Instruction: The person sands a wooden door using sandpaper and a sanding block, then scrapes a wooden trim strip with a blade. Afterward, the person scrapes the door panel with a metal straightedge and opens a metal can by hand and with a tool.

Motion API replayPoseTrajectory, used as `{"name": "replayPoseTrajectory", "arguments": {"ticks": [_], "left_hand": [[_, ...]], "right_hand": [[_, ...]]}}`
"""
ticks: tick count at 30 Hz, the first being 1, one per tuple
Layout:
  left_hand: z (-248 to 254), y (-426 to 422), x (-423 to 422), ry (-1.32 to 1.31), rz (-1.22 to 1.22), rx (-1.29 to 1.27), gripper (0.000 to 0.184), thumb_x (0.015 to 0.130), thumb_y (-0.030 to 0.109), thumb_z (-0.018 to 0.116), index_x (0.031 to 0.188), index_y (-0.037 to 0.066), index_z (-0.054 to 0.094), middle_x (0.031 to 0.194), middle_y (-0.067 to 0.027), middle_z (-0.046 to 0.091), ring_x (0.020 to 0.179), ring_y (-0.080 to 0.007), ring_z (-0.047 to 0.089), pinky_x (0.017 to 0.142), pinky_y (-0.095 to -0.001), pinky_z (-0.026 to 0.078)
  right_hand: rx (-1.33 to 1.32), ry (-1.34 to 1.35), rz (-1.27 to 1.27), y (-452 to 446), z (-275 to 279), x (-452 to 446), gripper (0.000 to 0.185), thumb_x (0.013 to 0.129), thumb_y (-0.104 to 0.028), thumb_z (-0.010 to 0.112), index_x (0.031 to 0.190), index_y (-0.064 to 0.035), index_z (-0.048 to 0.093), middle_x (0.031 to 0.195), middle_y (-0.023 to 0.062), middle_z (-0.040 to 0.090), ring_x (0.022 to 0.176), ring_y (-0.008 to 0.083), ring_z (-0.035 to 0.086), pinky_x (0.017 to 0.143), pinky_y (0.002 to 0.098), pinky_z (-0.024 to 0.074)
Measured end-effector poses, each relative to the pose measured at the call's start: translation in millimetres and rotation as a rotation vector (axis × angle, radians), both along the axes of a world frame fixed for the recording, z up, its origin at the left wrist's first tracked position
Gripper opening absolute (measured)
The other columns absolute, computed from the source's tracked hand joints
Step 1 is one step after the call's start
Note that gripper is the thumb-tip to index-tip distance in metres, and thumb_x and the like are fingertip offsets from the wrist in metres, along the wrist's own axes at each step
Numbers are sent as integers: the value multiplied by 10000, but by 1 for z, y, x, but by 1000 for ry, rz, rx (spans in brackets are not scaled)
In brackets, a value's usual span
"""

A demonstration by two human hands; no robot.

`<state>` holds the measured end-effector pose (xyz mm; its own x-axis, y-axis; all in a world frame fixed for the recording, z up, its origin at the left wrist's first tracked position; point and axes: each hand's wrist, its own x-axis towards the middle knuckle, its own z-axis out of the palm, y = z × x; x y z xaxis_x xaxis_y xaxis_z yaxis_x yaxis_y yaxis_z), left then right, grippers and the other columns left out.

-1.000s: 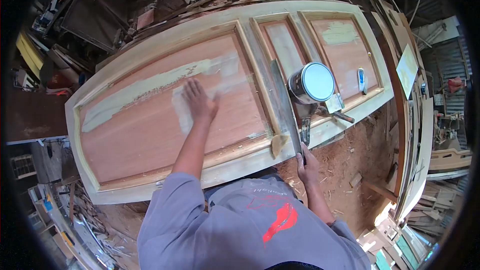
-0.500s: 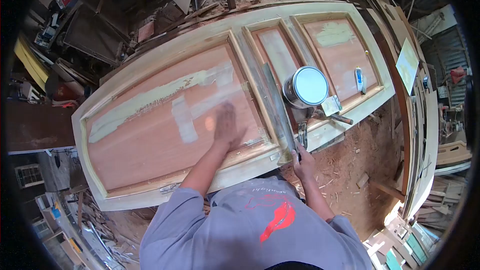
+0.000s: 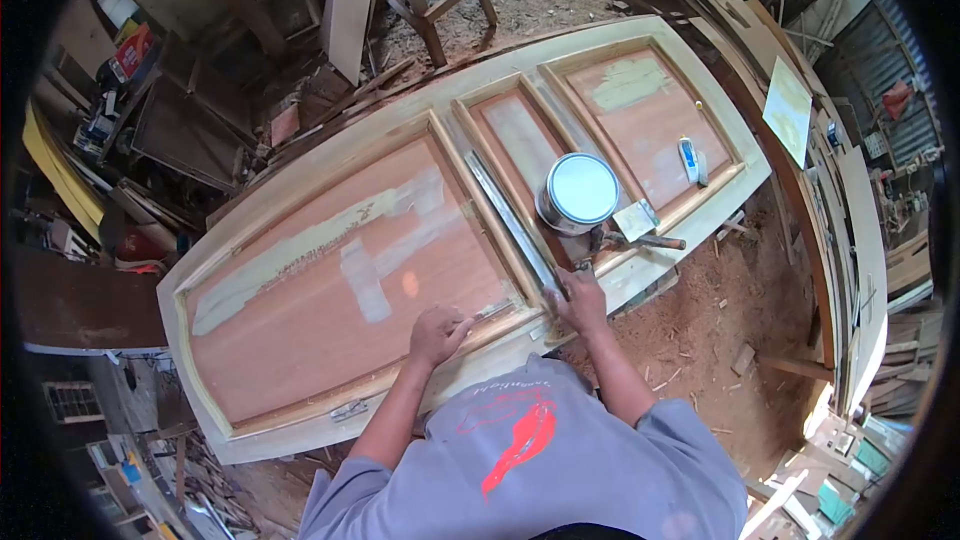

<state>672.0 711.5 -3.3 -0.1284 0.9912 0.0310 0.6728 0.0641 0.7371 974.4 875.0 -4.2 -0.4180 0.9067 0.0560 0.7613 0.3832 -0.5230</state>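
My right hand (image 3: pixel 582 302) is closed around the lower end of a long, shiny metal bar (image 3: pixel 510 218), which slants along the rail of a panelled wooden door (image 3: pixel 290 432). A dark flat tool beside that hand is partly hidden. My left hand (image 3: pixel 438 334) is over the near edge of the large panel, its fingers curled in and the thumb pointing right. Nothing shows in it. Pale filler patches (image 3: pixel 365 283) streak the reddish panel. A can with a light blue lid (image 3: pixel 582 190) stands on the door, right of the bar.
Beside the can lie a small flat plate (image 3: pixel 636 220) and a hammer-like handle (image 3: pixel 662 241). A white and blue tube (image 3: pixel 688 160) rests on the far right panel. A small metal piece (image 3: pixel 348 409) sits on the near rim. Boards (image 3: pixel 865 270) lean at right; wood scraps litter the ground.
My left hand has drawn back from the middle of the panel to its near edge, and its fingers have curled in. The metal bar has shifted left towards the large panel. The camera view has turned slightly.
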Motion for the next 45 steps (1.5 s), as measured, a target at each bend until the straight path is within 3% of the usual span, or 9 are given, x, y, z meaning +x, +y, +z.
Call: {"name": "replayPoseTrajectory", "arguments": {"ticks": [1, 4, 6, 11, 15, 18, 34, 39, 45], "left_hand": [[-1, -6, -2, 14, 27, 140, 269, 936, 272, 787, 1101, 61, 805, 1022, -171, 784, 881, -345, 759, 887, -429, 597], [1, -22, -5, -64, 199, -32, 249, 943, 261, 779, 1098, 69, 809, 1050, -166, 789, 942, -341, 766, 898, -432, 597], [8, -26, -3, -127, 243, -144, 247, 949, 255, 770, 1108, 70, 809, 1074, -163, 788, 988, -341, 764, 903, -429, 598], [15, -33, 14, -188, 267, -202, 274, 966, 277, 743, 1129, 67, 806, 1114, -165, 786, 1023, -341, 761, 918, -425, 598], [15, -43, 19, -132, 223, -190, 300, 978, 309, 728, 1138, 67, 805, 1122, -167, 786, 1025, -333, 761, 932, -425, 595], [17, -59, 21, -106, 242, -205, 312, 982, 319, 723, 1146, 66, 804, 1125, -171, 786, 1042, -329, 757, 945, -424, 588], [8, -129, -20, -102, 181, -172, 330, 974, 343, 735, 1154, 74, 800, 1118, -175, 793, 1054, -344, 759, 946, -432, 589], [-1, -132, -18, -176, 197, -172, 335, 973, 347, 737, 1139, 63, 802, 1119, -183, 791, 1063, -348, 755, 955, -435, 585], [5, -110, 6, -157, 248, -184, 344, 966, 355, 744, 1129, 57, 802, 1125, -187, 785, 1061, -353, 748, 959, -441, 579]], "right_hand": [[76, 67, -41, 7, -2, 4, 504, 841, -356, 876, 1247, -86, 747, 1029, 160, 721, 978, 364, 692, 842, 440, 576], [275, 169, -78, 52, 51, -6, 522, 817, -346, 901, 1252, -105, 743, 1073, 140, 705, 1064, 355, 660, 913, 455, 552], [388, 165, -64, 91, 82, -17, 689, 789, -407, 915, 1380, -154, 668, 1189, 158, 661, 1127, 390, 609, 990, 501, 504], [167, -473, 30, 158, 122, -51, 1333, 582, -541, 993, 1682, -235, 305, 1605, 256, 419, 1413, 478, 461, 1192, 535, 415], [-157, -533, 149, 197, 115, -56, 1434, 453, -489, 1038, 1679, -291, 321, 1594, 282, 438, 1415, 509, 465, 1169, 553, 466], [-234, -601, 165, 199, 141, -65, 1443, 445, -479, 1028, 1683, -288, 311, 1653, 284, 371, 1495, 520, 409, 1173, 543, 478], [-101, -604, 66, 183, 136, -85, 1362, 351, -364, 1060, 1581, -280, 480, 1519, 244, 490, 1442, 480, 457, 1149, 532, 497], [-130, -571, 46, 185, 136, -82, 1402, 322, -401, 1070, 1588, -300, 475, 1562, 219, 468, 1444, 483, 451, 1153, 556, 495], [-34, -606, 170, 199, 129, -68, 1339, 380, -551, 1045, 1552, -192, 506, 1462, 255, 549, 1438, 494, 456, 1167, 546, 461]]}}
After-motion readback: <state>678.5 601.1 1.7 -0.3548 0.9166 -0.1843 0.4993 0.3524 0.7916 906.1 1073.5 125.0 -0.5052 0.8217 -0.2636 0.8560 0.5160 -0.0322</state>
